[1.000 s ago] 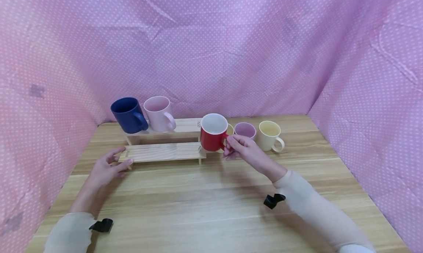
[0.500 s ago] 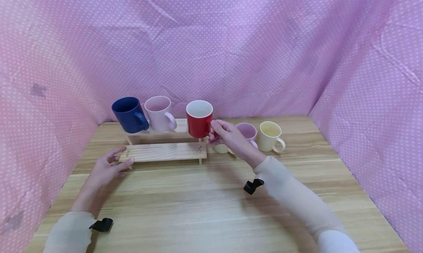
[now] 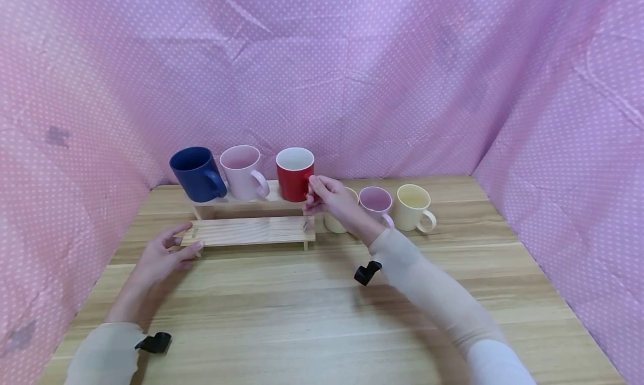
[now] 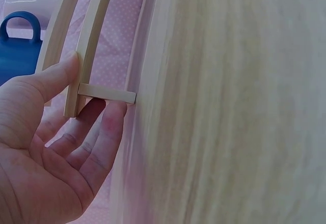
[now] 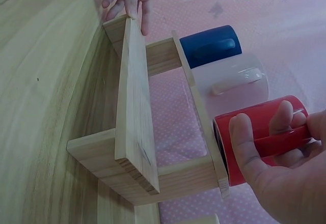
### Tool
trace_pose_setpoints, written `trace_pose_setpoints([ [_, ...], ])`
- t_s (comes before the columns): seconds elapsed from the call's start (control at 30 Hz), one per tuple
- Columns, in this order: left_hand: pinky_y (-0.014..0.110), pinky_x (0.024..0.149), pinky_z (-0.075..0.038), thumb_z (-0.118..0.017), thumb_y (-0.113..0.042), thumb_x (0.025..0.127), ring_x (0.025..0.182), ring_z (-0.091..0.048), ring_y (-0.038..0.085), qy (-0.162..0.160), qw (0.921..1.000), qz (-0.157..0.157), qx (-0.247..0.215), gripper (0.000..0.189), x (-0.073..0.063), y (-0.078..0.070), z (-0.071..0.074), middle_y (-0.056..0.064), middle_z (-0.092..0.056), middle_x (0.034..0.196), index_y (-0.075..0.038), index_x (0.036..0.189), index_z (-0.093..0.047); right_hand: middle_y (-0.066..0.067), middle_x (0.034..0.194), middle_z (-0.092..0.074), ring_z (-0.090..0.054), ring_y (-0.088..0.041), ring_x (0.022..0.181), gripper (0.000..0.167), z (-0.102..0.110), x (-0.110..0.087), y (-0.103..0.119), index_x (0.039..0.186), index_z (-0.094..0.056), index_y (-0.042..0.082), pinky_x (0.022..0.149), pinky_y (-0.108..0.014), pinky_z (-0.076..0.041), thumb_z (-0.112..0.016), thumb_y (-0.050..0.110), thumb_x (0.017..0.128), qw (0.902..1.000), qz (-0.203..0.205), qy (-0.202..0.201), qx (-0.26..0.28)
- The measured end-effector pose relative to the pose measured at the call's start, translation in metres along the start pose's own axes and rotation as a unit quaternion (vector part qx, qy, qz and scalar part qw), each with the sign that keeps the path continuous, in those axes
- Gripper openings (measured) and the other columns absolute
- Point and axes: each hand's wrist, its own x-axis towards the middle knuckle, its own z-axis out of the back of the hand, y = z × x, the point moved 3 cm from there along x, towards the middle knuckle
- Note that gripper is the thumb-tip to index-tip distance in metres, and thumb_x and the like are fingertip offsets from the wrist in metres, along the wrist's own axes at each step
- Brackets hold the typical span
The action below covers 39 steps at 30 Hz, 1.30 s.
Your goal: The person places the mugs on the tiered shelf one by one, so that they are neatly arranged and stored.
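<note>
A two-tier wooden rack (image 3: 246, 232) stands on the table. My left hand (image 3: 162, 256) holds the left end of its lower tier, thumb on the board and fingers by the leg in the left wrist view. My right hand (image 3: 332, 199) grips the handle of a red mug (image 3: 293, 178), white inside, at the right end of the upper tier. In the right wrist view the red mug's (image 5: 249, 127) base is right at the upper board. A pale pink mug (image 3: 244, 175) and a dark blue mug (image 3: 195, 178) stand upright to its left, handles facing front right.
Right of the rack, a cream mug (image 3: 334, 224) partly hidden by the right hand, a pink-purple mug (image 3: 375, 200) and a pale yellow mug (image 3: 410, 209) stand on the wooden table (image 3: 282, 318). Pink dotted cloth (image 3: 322, 83) hangs behind and along the sides.
My right hand has carried the red mug left and back, from above the rack's right end onto the upper tier beside the pale pink mug. My left hand has stayed put.
</note>
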Motion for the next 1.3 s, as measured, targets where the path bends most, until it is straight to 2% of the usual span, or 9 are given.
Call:
trace_pose_setpoints([
  [0.2, 0.035, 0.075, -0.064, -0.077, -0.036, 0.093, 0.084, -0.069, 0.015, 0.000, 1.0000, -0.005, 0.001, 0.086, 0.001, 0.000, -0.002, 0.024, -0.040, 0.124, -0.005, 0.158, -0.031, -0.008, 0.082, -0.056, -0.066, -0.036, 0.084, 0.031, -0.004, 0.009, -0.003, 0.091, -0.050, 0.005, 0.089, -0.061, -0.056, -0.042, 0.026, 0.112, 0.9996, 0.021, 0.007, -0.018],
  [0.33, 0.035, 0.074, -0.064, -0.077, -0.035, 0.093, 0.082, -0.069, 0.012, -0.004, 1.0000, -0.003, -0.007, 0.086, 0.002, 0.001, -0.001, 0.023, -0.040, 0.124, -0.005, 0.159, -0.031, -0.009, 0.082, -0.055, -0.066, -0.029, 0.080, 0.032, -0.006, 0.015, -0.005, 0.091, -0.050, 0.004, 0.089, -0.066, -0.053, -0.043, 0.028, 0.111, 0.9993, 0.026, 0.009, -0.025],
  [0.5, 0.036, 0.073, -0.064, -0.076, -0.034, 0.093, 0.082, -0.071, 0.014, -0.010, 0.9999, -0.010, -0.003, 0.085, 0.001, 0.001, 0.004, 0.022, -0.045, 0.120, -0.004, 0.158, -0.031, -0.007, 0.082, -0.053, -0.064, -0.021, 0.077, 0.032, -0.009, 0.020, -0.005, 0.092, -0.049, 0.006, 0.087, -0.064, -0.055, -0.043, 0.031, 0.111, 0.9992, 0.025, 0.011, -0.030],
  [0.57, 0.036, 0.072, -0.064, -0.076, -0.035, 0.093, 0.082, -0.071, 0.015, -0.012, 0.9998, -0.012, 0.004, 0.085, 0.000, 0.000, 0.006, 0.022, -0.047, 0.118, -0.004, 0.158, -0.031, -0.007, 0.082, -0.053, -0.064, -0.028, 0.079, 0.032, -0.010, 0.021, -0.004, 0.092, -0.049, 0.006, 0.087, -0.062, -0.055, -0.044, 0.031, 0.111, 0.9991, 0.024, 0.012, -0.032],
  [0.63, 0.036, 0.072, -0.064, -0.076, -0.035, 0.093, 0.082, -0.071, 0.016, -0.011, 0.9998, -0.016, 0.005, 0.085, 0.000, 0.000, 0.005, 0.023, -0.048, 0.118, -0.004, 0.158, -0.032, -0.008, 0.081, -0.052, -0.064, -0.029, 0.080, 0.032, -0.009, 0.022, -0.004, 0.091, -0.049, 0.006, 0.088, -0.064, -0.054, -0.043, 0.031, 0.111, 0.9989, 0.028, 0.014, -0.034],
  [0.73, 0.036, 0.073, -0.064, -0.077, -0.037, 0.093, 0.082, -0.070, 0.015, -0.009, 0.9999, -0.013, 0.007, 0.086, 0.001, 0.001, 0.003, 0.023, -0.045, 0.120, -0.004, 0.158, -0.032, -0.009, 0.083, -0.052, -0.063, -0.030, 0.080, 0.032, -0.007, 0.021, -0.004, 0.092, -0.049, 0.005, 0.089, -0.066, -0.053, -0.043, 0.030, 0.111, 0.9990, 0.020, 0.016, -0.038],
  [0.8, 0.036, 0.073, -0.064, -0.077, -0.037, 0.092, 0.083, -0.070, 0.015, -0.005, 0.9999, -0.010, 0.005, 0.086, 0.003, 0.002, 0.000, 0.023, -0.045, 0.121, -0.005, 0.158, -0.032, -0.010, 0.085, -0.053, -0.063, -0.026, 0.079, 0.033, -0.003, 0.020, -0.004, 0.094, -0.051, 0.004, 0.089, -0.065, -0.053, -0.043, 0.030, 0.111, 0.9990, 0.010, 0.018, -0.039],
  [1.03, 0.036, 0.072, -0.064, -0.077, -0.035, 0.092, 0.082, -0.071, 0.016, -0.009, 0.9998, -0.015, -0.005, 0.084, 0.004, 0.002, 0.000, 0.023, -0.048, 0.115, -0.004, 0.158, -0.033, -0.012, 0.090, -0.055, -0.064, -0.023, 0.079, 0.036, 0.000, 0.020, -0.001, 0.098, -0.054, 0.001, 0.085, -0.053, -0.060, -0.042, 0.032, 0.112, 0.9980, -0.018, 0.035, -0.050],
  [1.3, 0.036, 0.073, -0.064, -0.077, -0.034, 0.092, 0.082, -0.071, 0.014, -0.006, 0.9997, -0.013, -0.018, 0.084, 0.002, 0.006, 0.001, 0.021, -0.045, 0.117, -0.006, 0.158, -0.033, -0.013, 0.091, -0.055, -0.064, -0.023, 0.079, 0.038, -0.003, 0.021, -0.003, 0.097, -0.055, 0.002, 0.090, -0.060, -0.056, -0.041, 0.034, 0.111, 0.9977, -0.031, 0.041, -0.045],
])
